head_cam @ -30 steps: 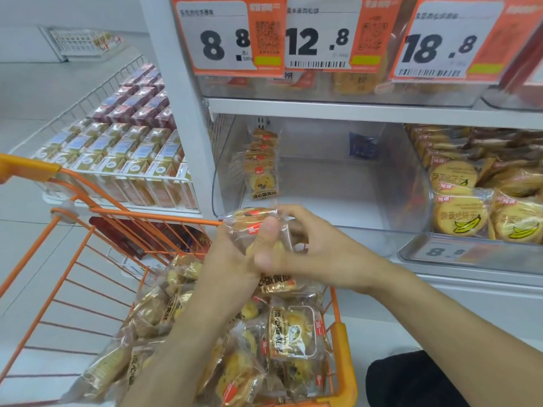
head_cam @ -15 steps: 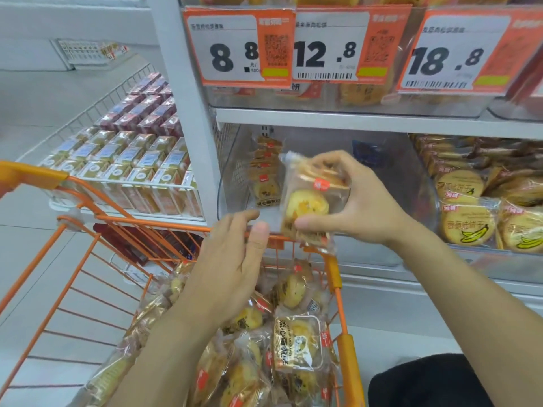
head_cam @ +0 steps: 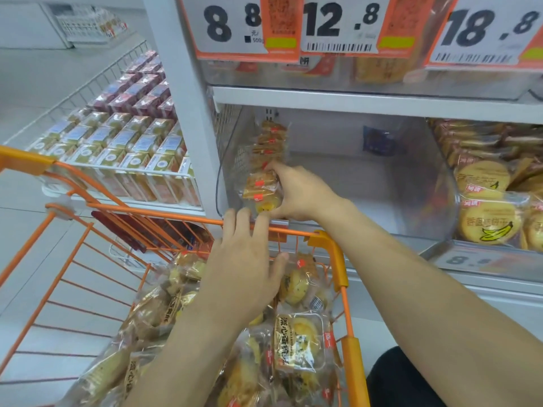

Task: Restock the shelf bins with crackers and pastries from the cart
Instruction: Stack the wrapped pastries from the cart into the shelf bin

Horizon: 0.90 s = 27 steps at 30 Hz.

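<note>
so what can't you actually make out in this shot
- Head view: the front face of the pastry pack at the bin's front, covered by the right hand.
- Small print on the price tags, cut by the top edge and blurred.
- The dark blue item at the back of the clear bin, too small and blurred to identify.
- Cart contents beneath the left hand and forearm.

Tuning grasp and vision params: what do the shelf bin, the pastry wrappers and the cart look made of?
Shelf bin: clear glossy hard plastic, see-through wall.
Pastry pack in the right hand: thin shiny film, crinkled, likely plastic.
Cart: orange-coated wire, probably metal.
</note>
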Tool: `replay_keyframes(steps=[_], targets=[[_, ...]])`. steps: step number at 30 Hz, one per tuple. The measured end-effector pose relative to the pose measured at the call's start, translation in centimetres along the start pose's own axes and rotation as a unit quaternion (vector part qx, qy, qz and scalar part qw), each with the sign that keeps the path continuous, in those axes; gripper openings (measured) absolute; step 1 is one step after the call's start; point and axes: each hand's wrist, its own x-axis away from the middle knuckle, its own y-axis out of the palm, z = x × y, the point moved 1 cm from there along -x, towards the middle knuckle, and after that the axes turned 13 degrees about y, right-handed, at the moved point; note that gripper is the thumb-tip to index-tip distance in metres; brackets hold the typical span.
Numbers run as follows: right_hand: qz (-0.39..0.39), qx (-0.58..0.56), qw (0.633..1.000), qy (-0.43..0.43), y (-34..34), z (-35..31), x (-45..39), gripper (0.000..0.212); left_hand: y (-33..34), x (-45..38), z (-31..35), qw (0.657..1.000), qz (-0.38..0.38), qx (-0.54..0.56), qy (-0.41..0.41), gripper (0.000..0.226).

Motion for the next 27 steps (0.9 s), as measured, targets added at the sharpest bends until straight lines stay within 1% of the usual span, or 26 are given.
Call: replay_keyframes(steps=[2,4,6,8,10,12,13,15,17,18,19,21,22,23,24,25,26,27], targets=[[0.005,0.041,0.999,0.010,-0.1,-0.2,-0.2,0.091,-0.1,-0.1,0.0,1.000,0.003,-0.002,0.000,0.059],[0.019,0.052,0.997,0.048,-0.2,-0.3,-0.3,0.095,-0.2,-0.2,0.1,1.000,0.005,-0.005,0.004,0.061],[0.013,0.033,0.994,0.104,0.0,-0.3,-0.4,0.097,-0.2,-0.1,0.2,1.000,0.007,-0.007,0.004,0.061],[-0.017,0.009,0.990,0.143,0.3,-0.6,-0.7,0.093,-0.1,0.0,0.3,1.000,0.005,-0.010,0.001,0.062],[-0.052,-0.031,0.985,0.161,0.2,-1.0,-0.8,0.076,-0.2,0.0,0.3,1.000,0.006,-0.011,0.001,0.063],[-0.086,-0.124,0.973,0.176,-0.3,-1.1,-0.6,0.065,-0.2,0.1,0.3,1.000,0.002,-0.009,-0.002,0.063],[-0.094,-0.166,0.965,0.181,-0.6,-1.1,-0.3,0.063,-0.2,0.1,0.2,1.000,0.002,-0.008,-0.002,0.063],[-0.110,-0.212,0.954,0.183,-1.3,-1.0,0.6,0.063,-0.2,0.2,0.2,1.000,-0.001,-0.003,-0.003,0.065],[-0.123,-0.236,0.946,0.183,-2.0,-1.0,1.5,0.071,-0.3,0.4,0.1,1.000,-0.010,0.010,-0.004,0.067],[-0.113,-0.226,0.950,0.183,-2.3,-1.0,1.9,0.072,-0.5,0.4,0.0,1.000,-0.018,0.016,-0.004,0.069],[-0.084,-0.203,0.959,0.178,-2.7,-0.9,2.3,0.070,-0.6,0.5,-0.2,0.999,-0.027,0.020,-0.001,0.070],[0.025,-0.161,0.976,0.146,-3.7,-0.6,3.2,0.056,-1.1,0.7,-0.5,0.998,-0.044,0.043,0.005,0.071],[0.082,-0.163,0.977,0.113,-4.2,-0.6,3.8,0.043,-1.4,0.7,-0.6,0.997,-0.049,0.066,0.004,0.070],[0.121,-0.179,0.973,0.076,-4.8,-0.8,4.5,0.027,-1.8,0.7,-0.8,0.995,-0.046,0.089,0.001,0.066],[0.132,-0.196,0.971,0.037,-5.2,-1.0,5.3,0.013,-2.2,0.8,-0.9,0.994,-0.028,0.103,0.002,0.059],[0.125,-0.201,0.972,0.000,-5.6,-1.3,6.4,0.005,-2.7,0.9,-1.0,0.994,-0.002,0.107,0.008,0.046],[0.105,-0.196,0.975,-0.033,-5.7,-1.5,7.5,0.007,-3.2,1.0,-1.1,0.994,0.014,0.108,0.014,0.031],[0.070,-0.184,0.978,-0.063,-5.8,-1.9,8.7,0.009,-3.6,1.1,-1.3,0.993,0.006,0.114,0.012,0.017]])
